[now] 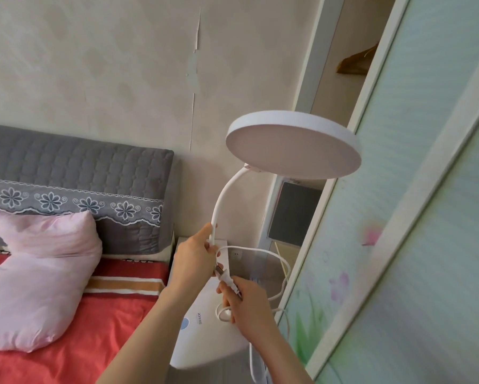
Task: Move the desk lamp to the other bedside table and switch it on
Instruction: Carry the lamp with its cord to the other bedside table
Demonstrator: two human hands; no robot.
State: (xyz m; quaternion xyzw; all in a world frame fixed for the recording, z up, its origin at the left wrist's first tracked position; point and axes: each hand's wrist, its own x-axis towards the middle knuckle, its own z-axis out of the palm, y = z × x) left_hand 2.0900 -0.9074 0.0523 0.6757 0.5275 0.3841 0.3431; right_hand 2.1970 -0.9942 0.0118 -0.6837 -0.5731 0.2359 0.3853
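the left hand (pixel 190 261) has its fingers closed round the desk lamp (pixel 293 145) neck above the bedside surface (pixel 263 266), the right hand (pixel 245 303) pinching the plug (pixel 227 278); she should probably seat the base before plugging in

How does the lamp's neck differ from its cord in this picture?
The lamp neck is thick and rises in one smooth curve to the round head; the cord is thin and hangs in loose loops. The left hand grips the neck; the right hand holds the cord at its plug. Both are white.
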